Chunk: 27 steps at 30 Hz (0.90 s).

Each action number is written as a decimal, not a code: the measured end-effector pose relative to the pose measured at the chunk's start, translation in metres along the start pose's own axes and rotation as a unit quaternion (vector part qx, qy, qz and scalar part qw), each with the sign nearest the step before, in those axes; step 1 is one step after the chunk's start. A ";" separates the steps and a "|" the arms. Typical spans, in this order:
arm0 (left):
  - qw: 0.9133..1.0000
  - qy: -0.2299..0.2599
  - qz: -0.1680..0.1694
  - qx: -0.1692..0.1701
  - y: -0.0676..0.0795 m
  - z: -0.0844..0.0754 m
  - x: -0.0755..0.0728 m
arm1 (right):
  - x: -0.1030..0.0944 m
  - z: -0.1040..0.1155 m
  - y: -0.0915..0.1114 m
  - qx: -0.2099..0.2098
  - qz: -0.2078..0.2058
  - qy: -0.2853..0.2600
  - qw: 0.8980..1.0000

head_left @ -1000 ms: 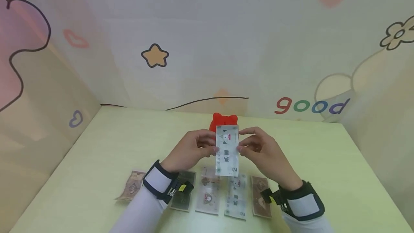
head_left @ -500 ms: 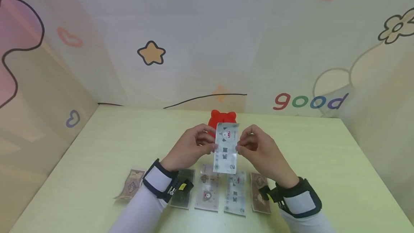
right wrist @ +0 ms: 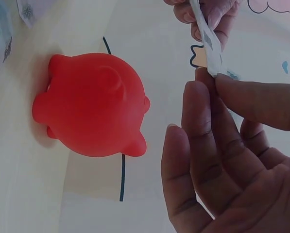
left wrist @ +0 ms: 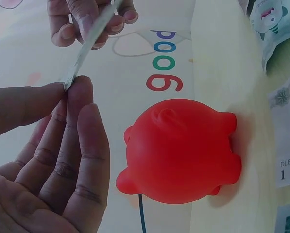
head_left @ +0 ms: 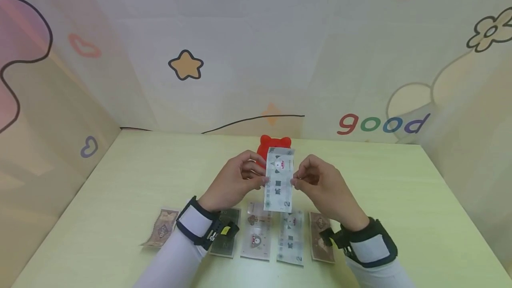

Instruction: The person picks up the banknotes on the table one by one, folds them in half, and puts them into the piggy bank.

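Note:
A pale green toy banknote (head_left: 278,186) marked 2 is held up above the table between both hands. The left hand (head_left: 234,181) pinches its left edge between thumb and fingertips, as the left wrist view also shows. On the opposite edge the right hand (head_left: 328,188) pinches it the same way. Behind the note stands a red piggy bank (left wrist: 181,150), partly hidden by it in the head view. Both wrist views show the bank whole, upright on the table and apart from the hands.
Several toy banknotes lie in a row nearer the person: a curled brown one (head_left: 162,229), a dark green one (head_left: 225,243), a pinkish one (head_left: 256,241), another pale green one (head_left: 290,243) and a brown one (head_left: 320,234). A printed cloth backdrop (head_left: 248,57) rises behind the table.
The held banknote has tilted slightly and risen a little with the hands. The head view has shifted slightly. The piggy bank and the notes on the table stay put.

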State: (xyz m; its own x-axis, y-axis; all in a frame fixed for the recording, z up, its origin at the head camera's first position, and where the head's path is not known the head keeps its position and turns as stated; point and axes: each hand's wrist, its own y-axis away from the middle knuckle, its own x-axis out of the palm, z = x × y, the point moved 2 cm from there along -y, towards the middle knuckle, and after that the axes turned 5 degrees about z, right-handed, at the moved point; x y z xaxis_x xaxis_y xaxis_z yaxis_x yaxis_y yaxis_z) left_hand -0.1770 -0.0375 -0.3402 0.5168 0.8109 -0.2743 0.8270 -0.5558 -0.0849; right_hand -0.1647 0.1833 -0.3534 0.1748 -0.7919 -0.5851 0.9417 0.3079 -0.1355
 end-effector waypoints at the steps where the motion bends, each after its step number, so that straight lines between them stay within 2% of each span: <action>1: 1.000 0.001 0.000 -0.001 0.000 0.000 0.000 | 0.000 0.000 0.000 0.000 0.000 0.001 1.000; 20: 1.000 0.000 0.000 0.002 -0.001 0.001 0.000 | 0.000 -0.001 0.000 -0.006 -0.010 0.020 1.000; 27: 1.000 -0.010 -0.021 0.008 -0.014 0.036 0.000 | 0.001 0.002 0.000 -0.010 -0.015 0.032 0.999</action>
State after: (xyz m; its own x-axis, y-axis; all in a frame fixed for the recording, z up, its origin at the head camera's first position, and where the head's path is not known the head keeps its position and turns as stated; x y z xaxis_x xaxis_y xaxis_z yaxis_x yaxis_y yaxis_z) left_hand -0.1966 -0.0370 -0.3737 0.4764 0.8302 -0.2893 0.8444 -0.5238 -0.1125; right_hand -0.1638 0.1815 -0.3523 0.1265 -0.7655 -0.6308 0.9405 0.2947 -0.1690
